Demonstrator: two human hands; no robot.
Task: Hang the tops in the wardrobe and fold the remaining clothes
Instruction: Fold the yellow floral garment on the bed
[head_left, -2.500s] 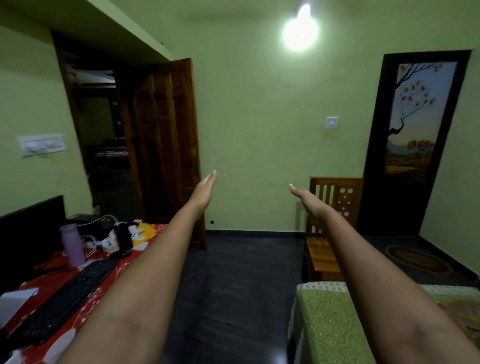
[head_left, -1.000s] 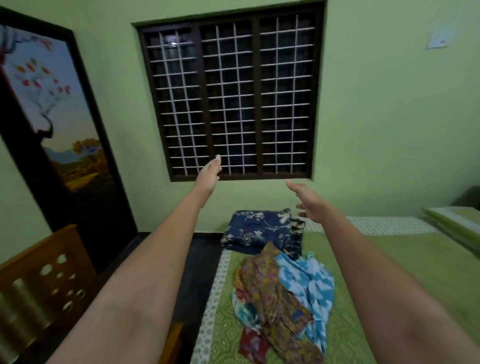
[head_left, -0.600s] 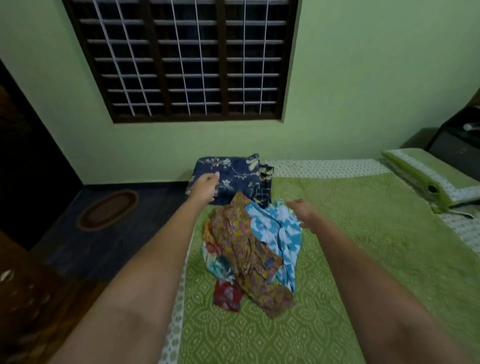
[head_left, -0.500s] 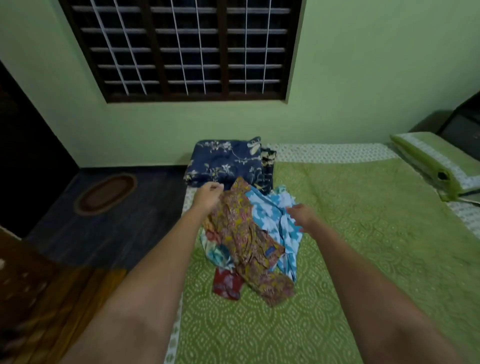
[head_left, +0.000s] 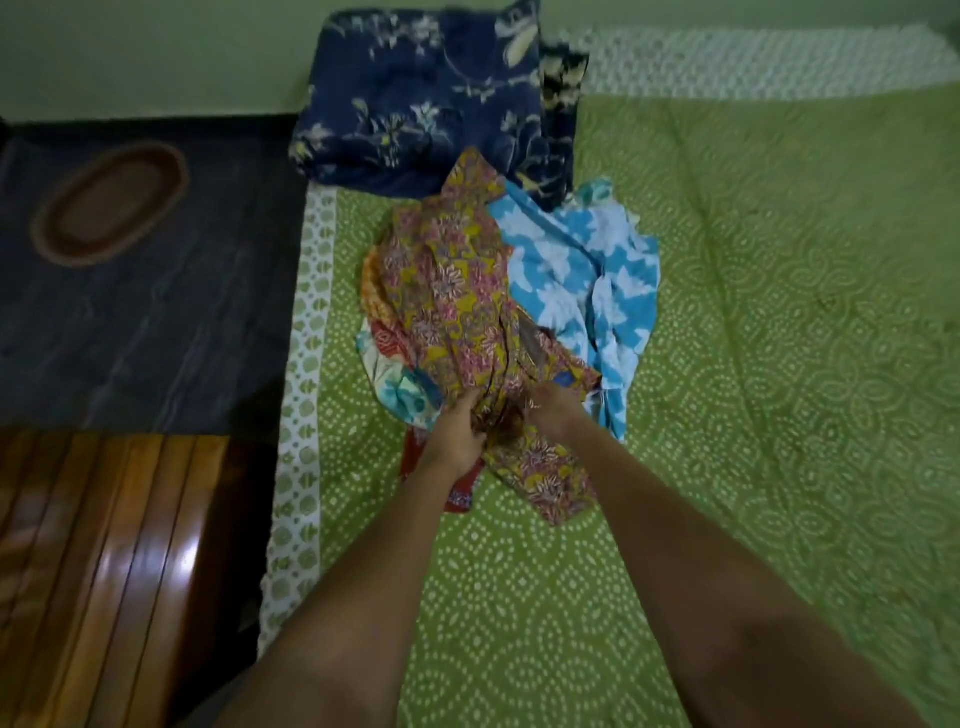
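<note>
Both hands, left hand (head_left: 457, 431) and right hand (head_left: 553, 410), grip the yellow patterned garment (head_left: 457, 291).

Green wall (head_left: 130, 52), dark floor (head_left: 156, 322), oval rug (head_left: 109, 202)

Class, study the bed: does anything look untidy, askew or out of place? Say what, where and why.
The clothes heap lies crumpled near the bed's left edge, garments overlapping. The navy floral cloth overhangs the bedspread corner. Left hand and right hand grip the mustard printed garment.
</note>
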